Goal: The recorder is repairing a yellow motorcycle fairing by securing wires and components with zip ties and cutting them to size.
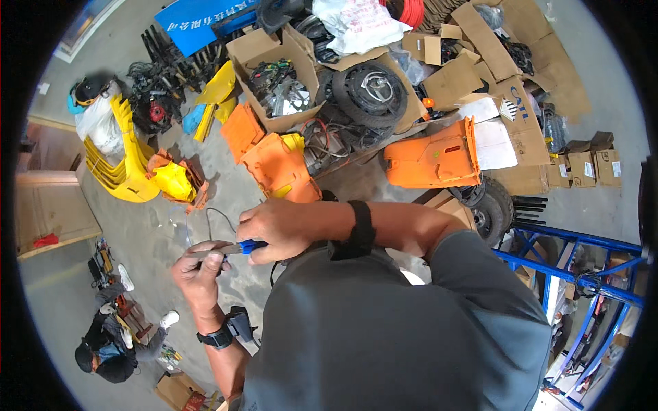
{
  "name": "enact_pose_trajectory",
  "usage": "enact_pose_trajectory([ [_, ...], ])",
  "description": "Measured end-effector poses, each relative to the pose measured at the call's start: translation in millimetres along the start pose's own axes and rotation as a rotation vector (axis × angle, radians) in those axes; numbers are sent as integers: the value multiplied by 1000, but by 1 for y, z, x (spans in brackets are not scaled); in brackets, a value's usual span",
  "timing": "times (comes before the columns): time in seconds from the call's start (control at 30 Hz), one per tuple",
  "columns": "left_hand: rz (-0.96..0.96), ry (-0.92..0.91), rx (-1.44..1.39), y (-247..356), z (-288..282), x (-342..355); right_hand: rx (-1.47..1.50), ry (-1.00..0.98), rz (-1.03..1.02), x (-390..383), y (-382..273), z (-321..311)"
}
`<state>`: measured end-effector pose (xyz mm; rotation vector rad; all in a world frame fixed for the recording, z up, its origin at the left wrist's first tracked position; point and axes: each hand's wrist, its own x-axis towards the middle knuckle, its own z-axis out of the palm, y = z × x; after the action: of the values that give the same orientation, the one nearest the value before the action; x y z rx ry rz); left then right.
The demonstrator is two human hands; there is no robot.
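Observation:
In front of my body, my right hand point(271, 229) is closed on a tool with a blue handle point(249, 246), whose grey metal part points left toward my other hand. My left hand point(199, 270) is closed in a pinch just left of it, touching the tool's metal end; what lies between its fingers is too small to make out. A thin dark cable point(225, 220) loops over the floor just beyond my hands.
Orange plastic panels point(432, 163), cardboard boxes point(452, 85) and wheels point(367, 92) are heaped ahead. Yellow plastic parts point(123, 171) lie left. A blue metal rack point(569, 243) stands right. A co-worker point(113, 356) crouches at lower left among tools.

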<state>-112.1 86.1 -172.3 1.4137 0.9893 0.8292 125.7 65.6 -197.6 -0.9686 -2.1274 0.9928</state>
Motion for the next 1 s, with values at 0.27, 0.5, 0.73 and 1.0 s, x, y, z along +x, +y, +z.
enact_pose_trajectory([
  [0.27,-402,138,49,-59,60,51,365,262,671,-94,157,-28],
  [0.5,-678,78,13,-86,121,84,-178,456,1074,-267,396,-82],
  [0.73,-893,171,57,-89,145,89,-160,374,1243,-265,493,-101],
  [1.0,-921,89,59,-87,156,111,-38,528,1407,-309,542,-102],
])
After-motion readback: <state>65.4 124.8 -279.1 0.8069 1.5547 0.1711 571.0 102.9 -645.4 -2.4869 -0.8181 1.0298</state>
